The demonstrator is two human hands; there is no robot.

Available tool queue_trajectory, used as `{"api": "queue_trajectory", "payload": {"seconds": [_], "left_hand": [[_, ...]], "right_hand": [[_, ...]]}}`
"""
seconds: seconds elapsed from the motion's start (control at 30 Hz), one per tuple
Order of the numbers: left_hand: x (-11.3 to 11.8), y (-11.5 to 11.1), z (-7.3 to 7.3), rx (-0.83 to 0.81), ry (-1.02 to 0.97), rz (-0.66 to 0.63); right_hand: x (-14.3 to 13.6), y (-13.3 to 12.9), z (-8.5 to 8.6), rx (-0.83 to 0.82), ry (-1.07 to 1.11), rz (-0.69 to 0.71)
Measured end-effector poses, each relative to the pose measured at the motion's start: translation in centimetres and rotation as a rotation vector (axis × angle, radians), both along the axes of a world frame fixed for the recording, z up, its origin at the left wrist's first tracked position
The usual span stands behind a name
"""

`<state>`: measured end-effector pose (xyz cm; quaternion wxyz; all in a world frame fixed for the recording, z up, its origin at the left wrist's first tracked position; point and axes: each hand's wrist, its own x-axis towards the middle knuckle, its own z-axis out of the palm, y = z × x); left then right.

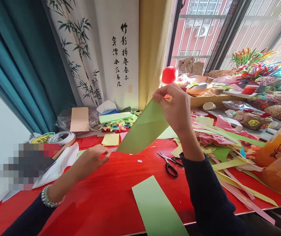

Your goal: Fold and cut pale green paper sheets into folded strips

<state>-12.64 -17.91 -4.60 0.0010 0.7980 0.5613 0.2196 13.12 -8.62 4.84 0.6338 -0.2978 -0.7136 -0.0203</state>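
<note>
My right hand (176, 109) is raised over the red table and pinches the upper corner of a light green sheet of paper (144, 127). The sheet hangs slanted, with a faint crease across it. My left hand (92, 162), with a beaded bracelet at the wrist, is just left of the sheet's lower corner. Its fingers are loosely bent, thumb and forefinger slightly apart, and nothing shows between them. A second light green strip of paper (158, 209) lies flat at the table's front edge. Black-handled scissors (170, 164) lie partly open near my right forearm.
Paper strips and scraps (221, 141) pile up on the right, beside orange-filled containers (279, 144). Folded paper pieces (119, 123), a yellow paper stack (110, 139) and a white cable coil (61, 138) sit at the back. A crowded ledge (219, 98) runs under the window.
</note>
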Motion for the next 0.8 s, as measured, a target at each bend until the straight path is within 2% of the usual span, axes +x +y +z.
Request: {"api": "queue_trajectory", "payload": {"seconds": [0.1,0.23,0.33,0.5,0.63,0.8], "left_hand": [[0.8,1.3,2.3,0.111,-0.074,0.039],[4.7,2.5,6.1,0.228,-0.367,-0.011],[7.1,3.0,7.1,0.338,-0.472,0.008],[8.0,3.1,6.3,0.427,-0.521,0.03],[7.8,2.2,5.4,0.414,-0.48,0.036],[6.5,0.4,2.9,0.331,-0.443,-0.021]], "right_hand": [[-1.6,-0.6,-0.4,-0.035,-0.094,0.093],[-3.4,-1.5,-1.1,-0.102,-0.183,0.193],[-3.8,-2.0,-1.3,-0.107,-0.192,0.212],[-3.2,-1.6,-1.1,-0.076,-0.152,0.128],[-1.7,-0.8,-0.5,-0.054,-0.071,0.037],[1.5,0.2,0.5,-0.029,0.068,-0.032]]}}
